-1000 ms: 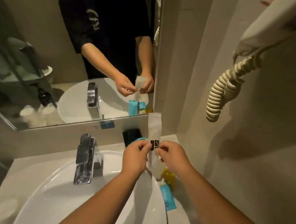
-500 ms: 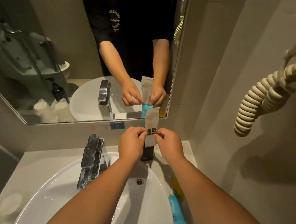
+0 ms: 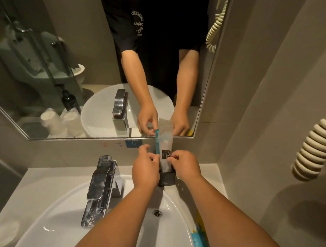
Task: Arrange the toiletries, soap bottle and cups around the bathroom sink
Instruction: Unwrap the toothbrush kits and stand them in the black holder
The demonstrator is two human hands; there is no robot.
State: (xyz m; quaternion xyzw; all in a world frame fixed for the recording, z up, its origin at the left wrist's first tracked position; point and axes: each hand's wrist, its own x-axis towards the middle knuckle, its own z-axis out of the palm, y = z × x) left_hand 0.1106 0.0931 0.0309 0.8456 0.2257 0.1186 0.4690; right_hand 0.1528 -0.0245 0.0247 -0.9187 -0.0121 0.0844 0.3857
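My left hand and right hand pinch the white sachet from either side, standing it upright in the black holder behind the sink. A blue packet stands just beside the sachet. The tap rises left of the holder; my forearms cross over the basin. More packets lie right of the sink.
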